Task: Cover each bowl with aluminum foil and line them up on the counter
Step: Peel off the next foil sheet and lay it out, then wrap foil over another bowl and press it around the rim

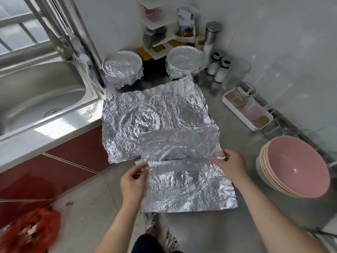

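Two bowls wrapped in foil stand at the back of the counter, one on the left (122, 67) and one on the right (184, 61). A large crinkled foil sheet (155, 114) lies flat on the counter in front of them. Nearer me, I hold a smaller foil sheet (182, 179) above the counter's front edge. My left hand (133, 181) pinches its left edge and my right hand (230, 165) pinches its right edge. A stack of uncovered bowls (295, 170), pink on top, sits at the right.
A steel sink (36, 92) with a tap lies to the left. A white shelf rack (160, 30), a steel canister (212, 33), two shakers (218, 67) and a white tray of jars (246, 108) line the back and right wall. A red bag (29, 232) sits on the floor.
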Tool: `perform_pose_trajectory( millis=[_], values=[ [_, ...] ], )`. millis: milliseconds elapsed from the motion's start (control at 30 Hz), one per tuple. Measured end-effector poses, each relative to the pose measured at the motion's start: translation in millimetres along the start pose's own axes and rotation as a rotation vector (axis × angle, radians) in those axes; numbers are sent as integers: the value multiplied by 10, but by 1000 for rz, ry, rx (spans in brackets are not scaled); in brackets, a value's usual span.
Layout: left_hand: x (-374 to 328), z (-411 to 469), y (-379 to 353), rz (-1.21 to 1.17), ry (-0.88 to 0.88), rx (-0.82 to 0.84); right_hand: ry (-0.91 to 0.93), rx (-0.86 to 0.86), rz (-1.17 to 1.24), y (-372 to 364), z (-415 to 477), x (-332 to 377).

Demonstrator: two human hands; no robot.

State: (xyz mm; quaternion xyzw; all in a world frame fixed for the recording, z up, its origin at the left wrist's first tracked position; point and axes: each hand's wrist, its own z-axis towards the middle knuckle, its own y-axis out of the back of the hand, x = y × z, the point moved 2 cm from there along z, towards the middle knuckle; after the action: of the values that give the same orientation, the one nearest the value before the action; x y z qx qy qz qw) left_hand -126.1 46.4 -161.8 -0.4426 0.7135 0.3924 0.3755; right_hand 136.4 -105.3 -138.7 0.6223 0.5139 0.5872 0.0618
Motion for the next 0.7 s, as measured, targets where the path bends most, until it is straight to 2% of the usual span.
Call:
perform_pose_trajectory(
  millis=[133,300,400,500,567,633,700],
  values=[
    [-62,-36,-74,0,-16,-49,8,-89,-54,76,11,28],
    [-39,-42,-123,-9,-17,-69,134,-172,-145,282,-74,103],
    [10,-104,-181,14,-4,-128,258,-452,-378,560,-153,137],
    [45,-221,-208,16,31,-197,183,-681,-438,825,-307,148],
    [33,-296,-238,43,43,-201,34,-616,-453,944,-349,119],
    [-3,-397,-261,298,6,-205,-139,-432,-496,984,-360,49],
    [-103,-559,-286,577,-145,-235,-165,-306,-506,961,-394,-10]
  ],
)
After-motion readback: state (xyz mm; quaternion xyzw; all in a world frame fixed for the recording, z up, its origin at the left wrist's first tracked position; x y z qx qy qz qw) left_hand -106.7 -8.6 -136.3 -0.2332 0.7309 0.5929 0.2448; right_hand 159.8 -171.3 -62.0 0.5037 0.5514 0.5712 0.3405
